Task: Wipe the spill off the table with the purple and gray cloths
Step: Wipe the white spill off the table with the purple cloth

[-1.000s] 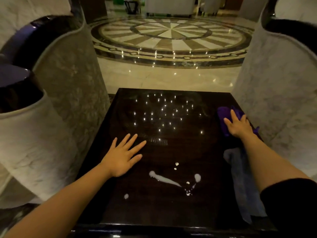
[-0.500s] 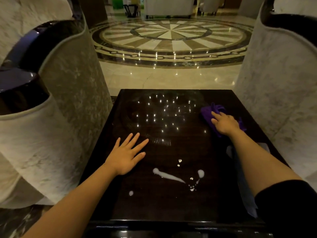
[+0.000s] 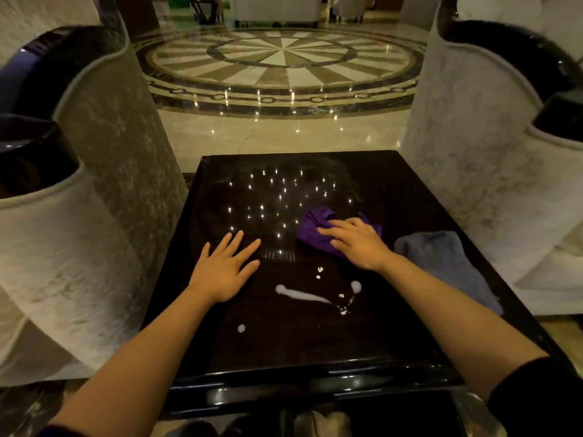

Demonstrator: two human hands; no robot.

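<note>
A white spill (image 3: 304, 295) streaks the dark glossy table (image 3: 284, 348), with small drops around it and one lone drop (image 3: 241, 328) nearer me. My right hand (image 3: 355, 242) presses flat on the crumpled purple cloth (image 3: 310, 227) just beyond the spill, fingers pointing left. The gray cloth (image 3: 441, 260) lies spread along the table's right side, untouched. My left hand (image 3: 225, 268) rests flat on the table left of the spill, fingers spread, holding nothing.
Pale upholstered armchairs with dark trim flank the table, one on the left (image 3: 94, 184) and one on the right (image 3: 492, 159). Beyond the table's far edge lies a polished marble floor with a round inlaid pattern (image 3: 280, 64).
My right hand has slid the purple cloth leftward from the table's right edge toward the middle, closer to the spill. The gray cloth is now uncovered. My left hand has stayed in place.
</note>
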